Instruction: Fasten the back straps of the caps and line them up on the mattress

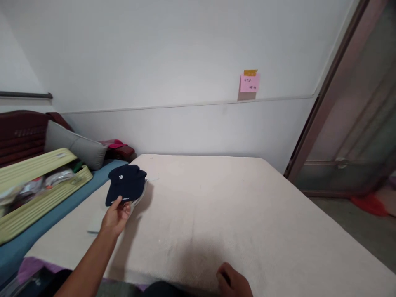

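The left hand (116, 216) grips a navy cap (126, 185) by its brim, thumb on top and fingers curled beneath. The step in hand looks to be handling the cap. The next move, I judge, calls for a steady pinch on the brim and care with whatever lies under it, as the grip takes only the front edge.

The cap lies just past the left hand's fingertips, touching them, its brim towards the person and its crown on the far side. It is over the left part of the desk (210, 198); whether it is lifted fully clear, I cannot tell. A pale flat thing (95, 222) shows below the cap, partly hidden.

The right hand (233, 281) is well apart from the cap, to its right and nearer the person, loosely curled; nothing shows in it. Left of the cap lies an open yellow case (55, 194), with a grey cushion (77, 144) beyond.
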`<state>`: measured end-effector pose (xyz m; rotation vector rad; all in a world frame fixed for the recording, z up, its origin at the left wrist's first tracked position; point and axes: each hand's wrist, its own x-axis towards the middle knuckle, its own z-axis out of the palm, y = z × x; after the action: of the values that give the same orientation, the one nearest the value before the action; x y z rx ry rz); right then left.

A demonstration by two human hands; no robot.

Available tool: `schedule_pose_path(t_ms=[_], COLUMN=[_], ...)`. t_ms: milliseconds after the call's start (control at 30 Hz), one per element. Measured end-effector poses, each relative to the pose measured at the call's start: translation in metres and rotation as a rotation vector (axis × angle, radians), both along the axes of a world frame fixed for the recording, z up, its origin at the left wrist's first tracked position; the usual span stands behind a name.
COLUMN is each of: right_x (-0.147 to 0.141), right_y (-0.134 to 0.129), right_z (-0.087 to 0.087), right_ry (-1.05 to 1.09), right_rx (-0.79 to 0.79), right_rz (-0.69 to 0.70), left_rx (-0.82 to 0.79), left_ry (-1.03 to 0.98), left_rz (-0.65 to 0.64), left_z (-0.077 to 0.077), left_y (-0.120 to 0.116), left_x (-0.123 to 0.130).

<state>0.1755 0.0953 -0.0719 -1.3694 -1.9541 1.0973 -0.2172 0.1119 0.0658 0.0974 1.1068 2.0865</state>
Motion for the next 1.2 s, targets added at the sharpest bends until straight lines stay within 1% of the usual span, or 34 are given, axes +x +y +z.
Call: schedule_pose_path(t_ms=[100,200,267,333,400,500,600,667,767,833,867,900,967,1033,1133,1200], right_x=[-0.022,-0.045,-0.053,-0.052,-0.043,-0.017,0.01,0.023,0.034,0.04,0.042,0.044,0.045,0.043,0.03,0.02], right_y=[0.019,0.044,0.062,0.079,0.092,0.107,0.121,0.13,0.138,0.139,0.138,0.136,0.128,0.118,0.1,0.088], right_z=[0.008,0.029,0.045,0.057,0.063,0.064,0.067,0.072,0.077,0.077,0.077,0.077,0.077,0.079,0.08,0.078], right_ry=[0.281,0.515,0.714,0.922,1.079,1.177,1.241,1.271,1.287,1.278,1.274,1.274,1.282,1.27,1.189,1.137], right_rx=[-0.234,-0.318,-0.376,-0.442,-0.493,-0.578,-0.604,-0.557,-0.508,-0.522,-0.529,-0.528,-0.512,-0.53,-0.631,-0.684], right_rz=[-0.041,-0.09,-0.12,-0.184,-0.213,-0.21,-0.148,-0.118,-0.156,-0.217,-0.25,-0.28,-0.31,-0.249,-0.047,0.046], left_rx=[0.094,0.168,0.196,0.209,0.214,0.164,0.094,0.023,-0.134,-0.182,-0.165,-0.13,-0.045,-0.021,-0.068,-0.146], left_ry=[-0.004,-0.024,-0.045,-0.066,-0.09,-0.098,-0.068,-0.038,0.065,0.103,0.078,0.021,-0.151,-0.293,-0.356,-0.396], left_rz=[-0.061,-0.137,-0.195,-0.251,-0.322,-0.424,-0.522,-0.589,-0.712,-0.817,-0.881,-0.948,-1.071,-1.131,-1.01,-0.966], left_z=[-0.001,-0.007,-0.012,-0.017,-0.025,-0.043,-0.068,-0.086,-0.109,-0.117,-0.118,-0.117,-0.108,-0.094,-0.071,-0.061], left_y=[0.013,0.026,0.031,0.034,0.034,0.029,0.023,0.021,0.015,0.01,0.007,0.004,0.0,0.001,0.012,0.019], left_x=[0.052,0.114,0.155,0.192,0.221,0.249,0.261,0.263,0.264,0.262,0.26,0.257,0.249,0.238,0.218,0.203])
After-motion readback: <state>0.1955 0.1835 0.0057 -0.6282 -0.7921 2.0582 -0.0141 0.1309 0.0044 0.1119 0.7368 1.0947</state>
